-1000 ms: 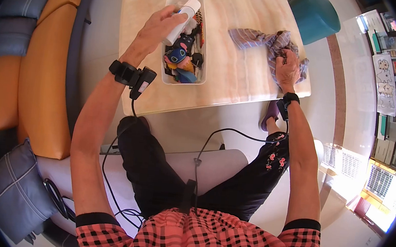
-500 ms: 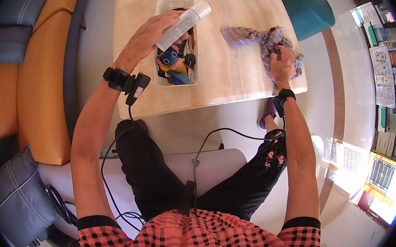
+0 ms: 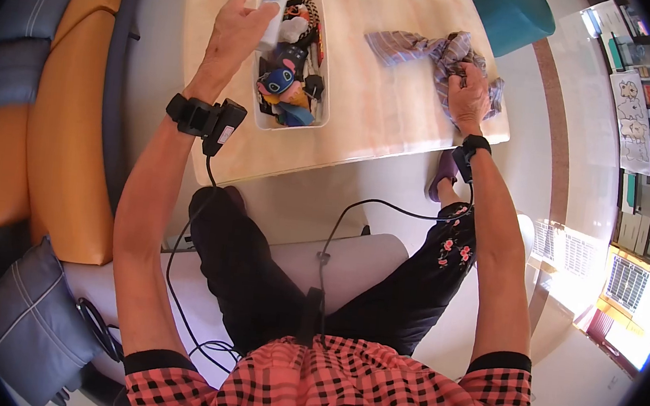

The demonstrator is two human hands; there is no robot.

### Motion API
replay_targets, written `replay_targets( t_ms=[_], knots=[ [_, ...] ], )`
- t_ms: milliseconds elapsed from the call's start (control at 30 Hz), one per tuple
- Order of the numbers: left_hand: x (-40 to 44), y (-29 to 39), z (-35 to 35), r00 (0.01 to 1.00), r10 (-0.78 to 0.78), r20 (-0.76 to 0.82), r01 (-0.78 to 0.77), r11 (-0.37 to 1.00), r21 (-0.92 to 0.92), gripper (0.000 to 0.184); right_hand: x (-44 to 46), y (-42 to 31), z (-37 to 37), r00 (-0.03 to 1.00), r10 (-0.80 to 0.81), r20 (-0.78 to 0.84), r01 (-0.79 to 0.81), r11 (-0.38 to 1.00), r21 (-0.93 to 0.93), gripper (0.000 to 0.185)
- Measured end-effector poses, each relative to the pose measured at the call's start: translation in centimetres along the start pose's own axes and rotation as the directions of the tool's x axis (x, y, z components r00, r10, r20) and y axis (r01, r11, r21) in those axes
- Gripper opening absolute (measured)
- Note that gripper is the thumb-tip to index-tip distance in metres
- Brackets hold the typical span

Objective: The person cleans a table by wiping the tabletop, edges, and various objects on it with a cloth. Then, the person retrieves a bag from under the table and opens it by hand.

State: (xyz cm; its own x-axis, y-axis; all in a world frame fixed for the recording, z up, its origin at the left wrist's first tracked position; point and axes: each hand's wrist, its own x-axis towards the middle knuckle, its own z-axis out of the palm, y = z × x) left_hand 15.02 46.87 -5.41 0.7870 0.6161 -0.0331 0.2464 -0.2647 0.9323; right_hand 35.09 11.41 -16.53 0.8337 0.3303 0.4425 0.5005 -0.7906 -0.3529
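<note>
My left hand (image 3: 237, 28) grips a white cylindrical bottle (image 3: 274, 12) with a white cap, its fingers partly hidden behind it. The bottle leans slightly right, over the left rim of a white plastic bin (image 3: 323, 109). Inside the bin lie a blue Stitch figure (image 3: 277, 81), a patterned coiled band, a dark item and other small things. On the right, my right hand (image 3: 469, 98) is closed on a crumpled grey striped cloth (image 3: 453, 52) resting on the table. Part of the cloth spreads out to the left.
The pale marbled table (image 3: 364, 121) has a rounded front edge before my knees. A teal chair (image 3: 511, 17) stands at its far right corner. To the left is an orange and grey sofa (image 3: 73, 132). Black cables (image 3: 387, 203) run from both wrist devices across my lap.
My left hand has moved left and up with the bottle, turning it more upright, so more of the bin shows. My right hand keeps hold of the cloth.
</note>
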Motion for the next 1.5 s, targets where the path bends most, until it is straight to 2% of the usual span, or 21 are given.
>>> replay_targets(
  t_ms=[133,233,333,433,533,633,733,833,933,1100,1200,1333,1500],
  knots=[
    [-0.8,0.2,-0.4,0.997,-0.032,0.077,0.006,0.951,0.31,0.045,0.0,-0.2,0.0,0.999,0.032,0.024,-0.031,0.999,-0.016,0.025],
    [-2.5,1.0,-0.6,0.999,0.044,0.011,-0.045,0.955,0.294,0.048,0.0,-0.1,0.1,1.0,0.013,0.004,-0.012,1.0,-0.008,0.024],
    [-3.0,-1.6,-1.6,0.991,0.087,-0.105,-0.042,0.927,0.373,0.049,0.0,0.2,0.2,1.0,0.006,0.003,-0.006,1.0,-0.013,0.024],
    [-5.8,-3.4,-2.6,0.988,-0.136,0.07,0.117,0.967,0.226,0.047,0.0,0.2,0.3,1.0,0.024,0.017,-0.023,1.0,-0.012,0.025],
    [-9.2,-4.5,-2.4,0.973,-0.146,0.18,0.116,0.979,0.167,0.054,0.1,0.2,0.3,1.0,0.015,0.013,-0.015,1.0,-0.019,0.026],
    [-12.2,-2.6,-1.5,0.911,-0.26,0.32,0.264,0.964,0.033,0.048,0.1,0.0,0.0,1.0,0.016,0.017,-0.015,0.999,-0.049,0.026],
    [-13.0,-3.1,-0.7,0.874,-0.296,0.386,0.279,0.955,0.102,0.036,0.0,0.1,0.2,1.0,0.018,0.025,-0.017,0.999,-0.028,0.026],
    [-12.4,-3.1,0.0,0.864,-0.384,0.327,0.365,0.923,0.12,0.035,0.1,0.1,0.0,1.0,0.005,-0.001,-0.005,1.0,0.001,0.026],
    [-12.1,-4.0,0.1,0.882,-0.34,0.326,0.341,0.938,0.057,0.037,0.0,-0.1,0.0,1.0,0.007,-0.019,-0.007,1.0,0.005,0.025],
    [-11.9,-3.6,0.1,0.887,-0.313,0.34,0.287,0.95,0.125,0.036,0.0,-0.5,-0.3,1.0,0.011,-0.01,-0.011,1.0,0.002,0.024],
    [-12.1,-3.0,0.5,0.894,-0.308,0.326,0.287,0.951,0.112,0.037,0.0,-1.7,-1.5,0.996,0.071,0.059,-0.069,0.997,-0.029,0.026],
    [-11.5,-3.6,0.7,0.891,-0.257,0.373,0.214,0.965,0.154,0.039,0.0,-0.7,-0.6,1.0,0.009,-0.006,-0.008,1.0,0.01,0.024],
    [-11.6,-3.1,1.0,0.891,-0.305,0.335,0.287,0.952,0.104,0.038,0.0,-1.0,-0.6,0.999,0.034,0.003,-0.034,0.999,-0.008,0.025]
  ],
)
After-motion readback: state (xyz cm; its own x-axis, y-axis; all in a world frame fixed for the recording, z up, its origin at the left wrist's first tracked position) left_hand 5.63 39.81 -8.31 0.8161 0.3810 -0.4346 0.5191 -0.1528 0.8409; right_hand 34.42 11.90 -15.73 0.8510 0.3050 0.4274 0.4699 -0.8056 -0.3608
